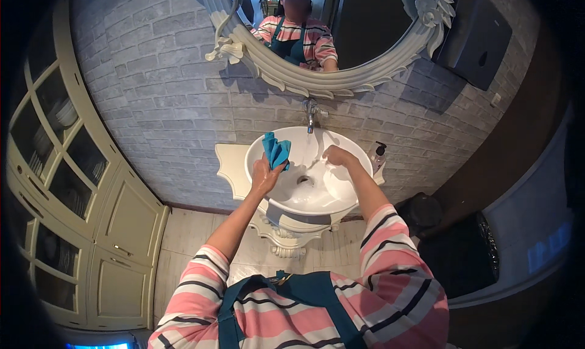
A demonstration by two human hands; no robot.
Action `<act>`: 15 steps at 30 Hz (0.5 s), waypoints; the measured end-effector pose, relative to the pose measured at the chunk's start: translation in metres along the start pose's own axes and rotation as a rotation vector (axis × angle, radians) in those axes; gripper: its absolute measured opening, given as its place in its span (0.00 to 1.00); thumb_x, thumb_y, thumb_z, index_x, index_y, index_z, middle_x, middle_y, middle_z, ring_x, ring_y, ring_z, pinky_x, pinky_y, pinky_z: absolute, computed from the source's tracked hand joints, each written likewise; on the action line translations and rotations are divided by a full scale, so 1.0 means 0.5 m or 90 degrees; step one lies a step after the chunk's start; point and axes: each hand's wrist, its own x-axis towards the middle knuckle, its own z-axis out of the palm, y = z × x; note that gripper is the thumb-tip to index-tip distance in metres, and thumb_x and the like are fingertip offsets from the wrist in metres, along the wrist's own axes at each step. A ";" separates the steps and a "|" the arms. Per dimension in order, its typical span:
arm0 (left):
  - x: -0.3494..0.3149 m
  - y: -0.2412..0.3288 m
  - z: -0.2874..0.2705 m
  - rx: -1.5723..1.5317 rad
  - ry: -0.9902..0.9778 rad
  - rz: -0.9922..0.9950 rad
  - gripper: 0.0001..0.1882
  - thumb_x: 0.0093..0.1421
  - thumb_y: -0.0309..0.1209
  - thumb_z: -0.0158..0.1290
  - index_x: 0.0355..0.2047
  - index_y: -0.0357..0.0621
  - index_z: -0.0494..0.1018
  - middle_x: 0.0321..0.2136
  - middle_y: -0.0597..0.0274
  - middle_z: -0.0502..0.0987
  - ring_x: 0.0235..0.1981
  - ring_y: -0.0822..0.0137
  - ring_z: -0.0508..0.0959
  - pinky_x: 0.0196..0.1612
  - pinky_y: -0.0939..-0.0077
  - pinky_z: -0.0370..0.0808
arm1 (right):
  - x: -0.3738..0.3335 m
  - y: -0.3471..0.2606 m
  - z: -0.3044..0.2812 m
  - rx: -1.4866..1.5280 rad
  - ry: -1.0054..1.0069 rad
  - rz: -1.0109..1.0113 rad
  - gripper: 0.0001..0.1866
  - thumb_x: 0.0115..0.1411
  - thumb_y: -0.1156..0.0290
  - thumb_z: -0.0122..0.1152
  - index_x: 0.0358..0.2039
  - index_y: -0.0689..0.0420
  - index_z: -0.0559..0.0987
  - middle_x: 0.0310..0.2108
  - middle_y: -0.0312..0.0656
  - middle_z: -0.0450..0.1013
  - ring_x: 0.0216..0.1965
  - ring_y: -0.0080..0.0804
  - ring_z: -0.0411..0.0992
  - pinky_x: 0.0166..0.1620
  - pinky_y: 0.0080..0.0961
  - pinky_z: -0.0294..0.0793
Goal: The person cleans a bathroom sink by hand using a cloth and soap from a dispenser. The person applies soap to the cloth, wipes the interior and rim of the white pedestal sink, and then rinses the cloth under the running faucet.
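Observation:
A blue cloth (276, 150) is bunched up in my left hand (265, 176), over the left side of a white oval washbasin (292, 198). My right hand (339, 156) is curled closed over the right half of the bowl, near the water falling from the chrome tap (311, 115). Whatever its fingers may hold is hidden from this view. Wet patches and what looks like foam lie around the drain (304, 181).
A pump bottle (378, 156) stands right of the basin. An ornate mirror (359, 79) and a dark dispenser (475, 38) hang above. Glazed cream cabinets (125, 233) line the left. Low on the right are a dark bin (420, 212) and a black bag-lined container (466, 257).

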 end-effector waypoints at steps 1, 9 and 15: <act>-0.003 -0.009 -0.008 0.004 0.005 0.003 0.22 0.42 0.35 0.53 0.34 0.32 0.63 0.23 0.45 0.72 0.27 0.49 0.73 0.33 0.64 0.67 | 0.003 -0.032 -0.006 -0.032 0.027 -0.027 0.13 0.44 0.78 0.47 0.33 0.63 0.71 0.26 0.44 0.69 0.25 0.33 0.67 0.30 0.27 0.67; 0.002 -0.002 0.002 -0.021 -0.001 -0.012 0.22 0.43 0.36 0.52 0.34 0.32 0.63 0.23 0.45 0.72 0.27 0.49 0.73 0.34 0.64 0.67 | 0.019 -0.146 -0.090 0.207 0.477 0.061 0.20 0.45 0.77 0.42 0.42 0.64 0.65 0.36 0.55 0.67 0.39 0.50 0.65 0.42 0.35 0.63; -0.001 -0.008 0.000 0.005 0.005 0.003 0.23 0.43 0.37 0.52 0.36 0.33 0.63 0.23 0.45 0.73 0.28 0.49 0.72 0.35 0.64 0.67 | -0.013 -0.282 -0.093 0.173 0.500 0.179 0.25 0.43 0.78 0.41 0.46 0.67 0.60 0.39 0.61 0.64 0.44 0.51 0.62 0.47 0.34 0.60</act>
